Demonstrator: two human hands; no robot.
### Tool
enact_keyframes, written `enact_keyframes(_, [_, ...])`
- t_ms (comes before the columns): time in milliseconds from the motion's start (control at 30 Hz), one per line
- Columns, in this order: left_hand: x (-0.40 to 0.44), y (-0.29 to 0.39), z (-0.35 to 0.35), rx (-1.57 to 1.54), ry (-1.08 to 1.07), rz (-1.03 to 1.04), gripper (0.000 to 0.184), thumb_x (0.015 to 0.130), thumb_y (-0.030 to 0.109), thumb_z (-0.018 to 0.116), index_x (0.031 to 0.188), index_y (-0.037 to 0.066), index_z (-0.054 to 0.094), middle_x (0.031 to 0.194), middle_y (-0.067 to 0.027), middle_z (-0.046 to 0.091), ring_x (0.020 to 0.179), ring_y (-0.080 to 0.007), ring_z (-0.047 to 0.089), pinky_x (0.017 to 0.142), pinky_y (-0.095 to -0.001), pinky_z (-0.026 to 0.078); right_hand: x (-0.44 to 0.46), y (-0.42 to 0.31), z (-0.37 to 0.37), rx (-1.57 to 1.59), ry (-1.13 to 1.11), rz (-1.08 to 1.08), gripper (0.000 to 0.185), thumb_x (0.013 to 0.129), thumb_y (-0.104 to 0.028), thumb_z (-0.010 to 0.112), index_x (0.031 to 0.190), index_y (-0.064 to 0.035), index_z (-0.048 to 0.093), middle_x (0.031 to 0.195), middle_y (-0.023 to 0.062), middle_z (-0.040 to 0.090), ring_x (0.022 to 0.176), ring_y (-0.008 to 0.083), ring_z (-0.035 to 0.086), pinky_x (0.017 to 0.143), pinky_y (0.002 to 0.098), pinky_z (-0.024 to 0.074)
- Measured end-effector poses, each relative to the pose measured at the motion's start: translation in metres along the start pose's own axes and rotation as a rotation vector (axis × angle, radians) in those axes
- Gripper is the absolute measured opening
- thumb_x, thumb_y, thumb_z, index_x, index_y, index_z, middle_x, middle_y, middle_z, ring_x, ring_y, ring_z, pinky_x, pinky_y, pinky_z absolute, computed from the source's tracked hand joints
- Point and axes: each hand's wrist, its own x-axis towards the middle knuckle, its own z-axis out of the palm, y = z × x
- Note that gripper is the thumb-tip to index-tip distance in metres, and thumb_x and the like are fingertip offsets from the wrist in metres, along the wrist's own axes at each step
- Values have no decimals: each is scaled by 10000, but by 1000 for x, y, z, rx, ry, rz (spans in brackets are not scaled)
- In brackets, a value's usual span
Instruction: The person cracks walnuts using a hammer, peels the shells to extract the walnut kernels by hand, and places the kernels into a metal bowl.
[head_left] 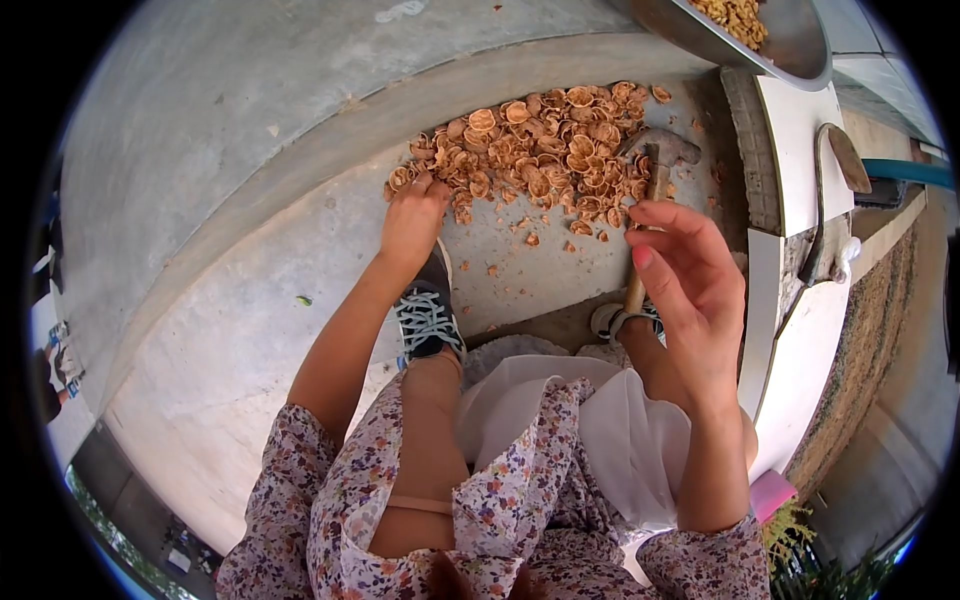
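Concrete [300, 260] beneath jagged walnut shells [548, 142]

Soft, diffuse daylight across the pale concrete floor [250, 310], faint shadows, fisheye-bowed edges, blackened corners, bluish fringing.

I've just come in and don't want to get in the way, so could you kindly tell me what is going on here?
A person has the left hand down at the edge of a pile of cracked walnut shells; its fingertips are hard to see. The right hand is raised, fingers curved, with nothing visible in it. Behind it is a hammer, its head beside the shells. A metal bowl beyond holds walnut kernels.
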Motion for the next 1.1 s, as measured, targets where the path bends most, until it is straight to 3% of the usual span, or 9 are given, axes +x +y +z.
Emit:
enact_keyframes(333, [3, 1, -10, 5, 16, 5, 67, 747, 51, 646, 808, 27, 629, 866, -131, 597, 768, -278, 616, 684, -362, 504, 0, 2, 0, -3, -17, 11, 284, 844, 24, 574, 1126, 13, 538, 1078, 70, 592, 929, 142, 577, 848, 271, 462])
enact_keyframes(400, [2, 13, -26, -425, -78, -367, 39, 791, 45, 634, 809, 15, 618, 857, -107, 614, 758, -214, 614, 686, -320, 500, 1, 1, -1, 10, -23, 15, 283, 846, 24, 574, 1126, 10, 537, 1078, 66, 591, 932, 138, 574, 845, 266, 460])
enact_keyframes(433, [-1, 14, -32, -425, -78, -365, 39, 791, 45, 634, 809, 15, 618, 857, -107, 614, 758, -214, 614, 686, -320, 500, 2, 0, -3, 24, -29, 20, 281, 847, 23, 574, 1126, 8, 537, 1077, 62, 591, 935, 133, 571, 842, 261, 458])
enact_keyframes(500, [-7, 14, -47, -1303, 86, -726, 48, 830, 38, 612, 864, 6, 600, 851, -83, 617, 749, -160, 594, 707, -277, 486, 3, -1, -6, 64, -30, 28, 281, 850, 21, 575, 1127, 4, 537, 1076, 56, 590, 937, 129, 567, 839, 256, 455])
enact_keyframes(733, [-17, 46, -121, -1773, 188, -802, 152, 854, 44, 557, 988, -25, 543, 893, -90, 565, 799, -161, 542, 729, -272, 464, 2, -6, -10, 139, -27, 92, 274, 859, 7, 576, 1130, -2, 534, 1067, 42, 586, 943, 111, 554, 832, 242, 446])
enact_keyframes(800, [-5, 77, -160, -2157, 97, -726, 189, 867, 85, 529, 1001, -49, 523, 944, -112, 527, 842, -185, 507, 776, -291, 447, 4, -3, -11, 139, -10, 68, 269, 859, 1, 579, 1125, -3, 537, 1058, 41, 589, 935, 110, 558, 821, 243, 452])
enact_keyframes(900, [35, 114, -213, -2238, 26, -180, 206, 890, 97, 476, 1022, -61, 481, 997, -135, 481, 898, -203, 463, 830, -298, 400, 8, 0, -14, 124, 27, 19, 254, 860, -12, 584, 1111, -7, 546, 1035, 41, 595, 912, 113, 571, 797, 246, 464])
enact_keyframes(933, [53, 126, -228, -2205, 1, 31, 187, 900, 77, 445, 1030, -57, 459, 1013, -133, 460, 940, -196, 435, 843, -292, 372, 10, 2, -14, 119, 44, 2, 245, 860, -18, 586, 1103, -10, 551, 1021, 41, 599, 897, 117, 580, 784, 248, 470])
enact_keyframes(1100, [163, 176, -242, -1445, 332, 477, 236, 927, 162, 479, 1049, -39, 509, 1013, -118, 504, 950, -178, 478, 872, -293, 374, 15, -3, -26, -22, 148, -74, 233, 841, -17, 585, 1070, 14, 556, 981, 70, 621, 843, 121, 604, 724, 247, 490])
